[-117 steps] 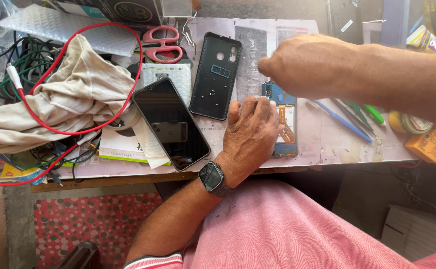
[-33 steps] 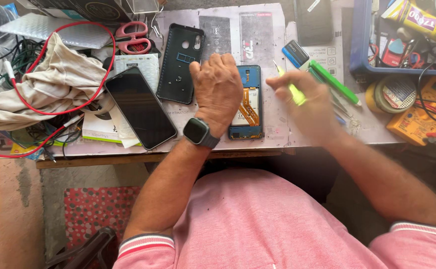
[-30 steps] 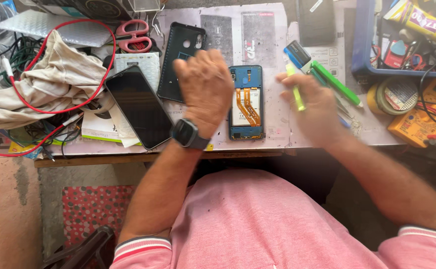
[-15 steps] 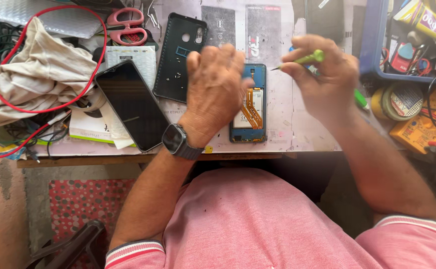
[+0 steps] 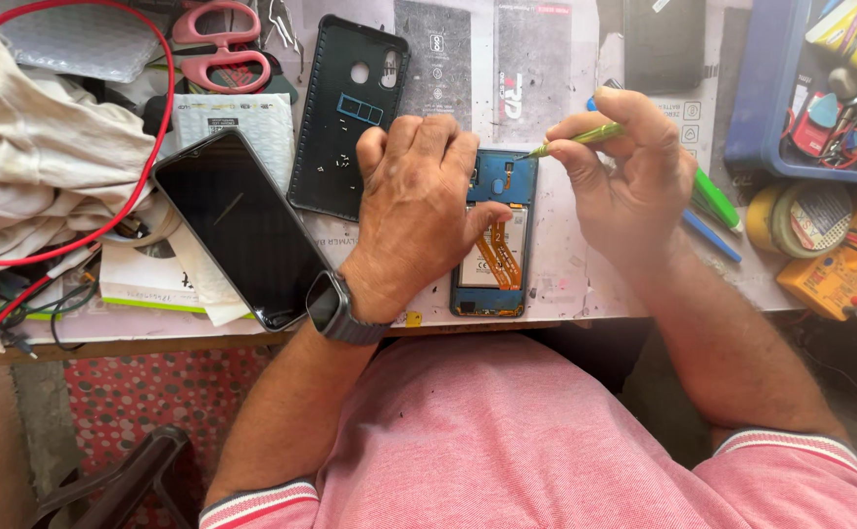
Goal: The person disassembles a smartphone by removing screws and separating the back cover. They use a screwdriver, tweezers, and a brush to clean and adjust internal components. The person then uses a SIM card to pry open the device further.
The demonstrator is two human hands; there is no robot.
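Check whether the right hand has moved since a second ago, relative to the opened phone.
Yes. The right hand has come in from the pens toward the opened phone, with the green screwdriver tip now at its top corner.

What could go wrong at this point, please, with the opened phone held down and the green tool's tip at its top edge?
1. The green tool in the right hand points its tip at the opened phone; a slip might scratch the exposed parts or orange ribbon cable.
2. The phone lies close to the table edge, pinned only by the left hand; a hard push could shift it off.
3. The black phone nearby overhangs papers and might get knocked.
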